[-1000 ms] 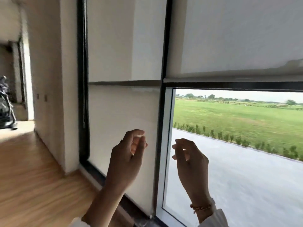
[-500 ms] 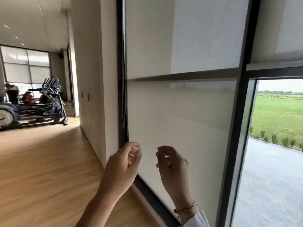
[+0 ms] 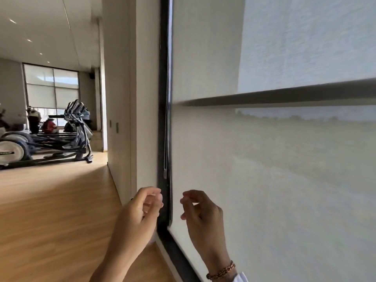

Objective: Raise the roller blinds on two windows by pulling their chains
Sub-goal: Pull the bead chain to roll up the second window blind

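Note:
A pale roller blind (image 3: 264, 169) hangs fully down over the window on the right. Its thin bead chain (image 3: 166, 119) runs down the black frame (image 3: 162, 88) at the blind's left edge and ends in a small connector (image 3: 165, 173). My left hand (image 3: 140, 212) is raised just below and left of the chain's end, fingers loosely curled, holding nothing. My right hand (image 3: 201, 214) is raised in front of the blind, right of the chain, fingers curled and apart, also holding nothing. Neither hand touches the chain.
A white wall pillar (image 3: 130, 98) stands left of the frame. Wooden floor (image 3: 50, 210) stretches left toward exercise machines (image 3: 75, 135) and people at the far end, in front of another window with blinds (image 3: 50, 86).
The view has swung left, away from the raised blind and open window, onto the lowered blind. Both hands have moved left with it and now sit either side of the chain's lower end.

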A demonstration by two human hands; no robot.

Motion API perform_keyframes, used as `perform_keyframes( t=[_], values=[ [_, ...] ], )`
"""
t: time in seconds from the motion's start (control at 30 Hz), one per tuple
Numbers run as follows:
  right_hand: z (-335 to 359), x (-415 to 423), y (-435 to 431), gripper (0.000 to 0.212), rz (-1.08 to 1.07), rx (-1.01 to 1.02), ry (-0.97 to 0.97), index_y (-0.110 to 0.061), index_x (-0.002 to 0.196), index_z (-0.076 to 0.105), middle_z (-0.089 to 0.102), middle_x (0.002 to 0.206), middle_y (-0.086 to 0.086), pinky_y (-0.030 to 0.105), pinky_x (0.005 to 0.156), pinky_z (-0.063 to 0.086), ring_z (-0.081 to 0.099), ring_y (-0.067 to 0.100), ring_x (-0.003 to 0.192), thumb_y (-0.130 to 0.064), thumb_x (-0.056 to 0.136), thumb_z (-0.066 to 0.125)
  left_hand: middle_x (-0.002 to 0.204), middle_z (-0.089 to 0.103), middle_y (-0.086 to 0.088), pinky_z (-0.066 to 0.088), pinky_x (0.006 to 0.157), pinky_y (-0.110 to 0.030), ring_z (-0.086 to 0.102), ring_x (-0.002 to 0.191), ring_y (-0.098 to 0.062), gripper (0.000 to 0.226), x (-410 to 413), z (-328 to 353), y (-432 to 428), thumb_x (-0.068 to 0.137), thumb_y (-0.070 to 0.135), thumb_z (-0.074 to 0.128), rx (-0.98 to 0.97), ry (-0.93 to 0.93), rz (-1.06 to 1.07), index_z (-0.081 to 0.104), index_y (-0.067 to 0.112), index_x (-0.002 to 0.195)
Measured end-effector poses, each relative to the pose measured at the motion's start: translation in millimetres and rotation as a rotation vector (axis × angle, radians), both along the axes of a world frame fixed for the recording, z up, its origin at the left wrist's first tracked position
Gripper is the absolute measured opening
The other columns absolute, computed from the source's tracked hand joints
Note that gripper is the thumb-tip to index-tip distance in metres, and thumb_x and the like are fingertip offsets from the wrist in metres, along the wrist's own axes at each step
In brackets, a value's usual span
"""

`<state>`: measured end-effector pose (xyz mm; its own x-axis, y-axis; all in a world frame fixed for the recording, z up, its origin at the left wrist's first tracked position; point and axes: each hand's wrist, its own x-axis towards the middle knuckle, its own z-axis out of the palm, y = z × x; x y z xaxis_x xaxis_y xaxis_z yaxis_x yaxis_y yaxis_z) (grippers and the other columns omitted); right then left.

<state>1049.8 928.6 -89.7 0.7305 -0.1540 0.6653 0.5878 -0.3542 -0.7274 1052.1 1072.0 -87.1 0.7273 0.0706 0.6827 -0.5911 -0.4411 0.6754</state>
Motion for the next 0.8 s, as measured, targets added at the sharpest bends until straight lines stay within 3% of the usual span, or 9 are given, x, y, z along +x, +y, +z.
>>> perform_keyframes(
  t=[0.1,0.23,0.33,0.4,0.47,0.67,0.8],
  values=[
    [-5.8,85.9,24.5,0.023,0.027,0.021,0.021,-0.037,0.080,0.059,0.068,0.077,-0.011,0.008,0.054,0.042,0.066,0.013,0.064,-0.015,0.087,0.056,0.079,0.068,0.012,0.049,0.062,-0.006,0.065,0.074,-0.001,0.031,89.1,-1.9,22.1,0.078,0.043,0.046,0.018,-0.001,0.023,0.060,0.025,0.099],
    [-2.9,199.9,53.2,0.019,0.023,0.065,0.049,-0.032,0.084,0.060,0.068,0.076,-0.010,0.006,0.054,0.042,0.065,0.012,0.062,-0.014,0.088,0.055,0.083,0.067,0.013,0.052,0.067,-0.015,0.065,0.077,-0.005,0.027,207.4,4.6,44.7,0.083,0.038,0.047,0.075,-0.018,-0.001,0.058,0.024,0.103],
    [9.8,284.6,69.5,0.019,-0.010,0.106,0.032,-0.031,0.084,0.060,0.070,0.078,-0.006,0.015,0.060,0.049,0.066,0.015,0.064,-0.013,0.087,0.056,0.087,0.067,0.011,0.053,0.074,-0.024,0.065,0.082,-0.006,0.016,293.0,9.4,55.2,0.087,0.030,0.052,0.075,-0.020,-0.041,0.058,0.027,0.102],
    [12.9,339.9,79.4,0.018,-0.029,0.160,0.025,-0.030,0.083,0.062,0.071,0.078,-0.005,0.019,0.059,0.051,0.066,0.014,0.061,-0.012,0.085,0.057,0.089,0.068,0.008,0.053,0.077,-0.027,0.064,0.084,-0.007,0.021,346.8,6.6,60.2,0.086,0.033,0.051,0.050,-0.030,-0.050,0.059,0.023,0.104],
    [12.1,388.9,85.7,0.017,-0.020,0.217,0.036,-0.026,0.082,0.063,0.070,0.076,-0.004,0.014,0.053,0.048,0.064,0.010,0.055,-0.010,0.085,0.058,0.091,0.068,0.006,0.052,0.079,-0.027,0.064,0.085,-0.010,0.032,394.6,2.2,64.6,0.083,0.040,0.048,-0.001,-0.023,-0.049,0.060,0.021,0.105],
    [4.1,529.6,102.3,0.014,-0.029,0.265,0.079,-0.020,0.085,0.065,0.070,0.076,0.000,0.015,0.054,0.049,0.063,0.009,0.054,-0.010,0.085,0.056,0.089,0.067,0.007,0.048,0.072,-0.017,0.063,0.085,-0.009,0.031,532.9,4.6,79.1,0.083,0.040,0.047,-0.030,-0.030,-0.077,0.059,0.022,0.104],
    [4.7,645.9,117.6,0.014,-0.018,0.247,0.059,-0.022,0.085,0.063,0.069,0.076,-0.002,0.016,0.056,0.050,0.063,0.007,0.056,-0.011,0.086,0.054,0.085,0.063,0.014,0.046,0.065,-0.005,0.061,0.082,-0.003,0.013,647.3,7.8,85.8,0.088,0.028,0.052,-0.026,-0.068,-0.067,0.057,0.026,0.100]
  ],
)
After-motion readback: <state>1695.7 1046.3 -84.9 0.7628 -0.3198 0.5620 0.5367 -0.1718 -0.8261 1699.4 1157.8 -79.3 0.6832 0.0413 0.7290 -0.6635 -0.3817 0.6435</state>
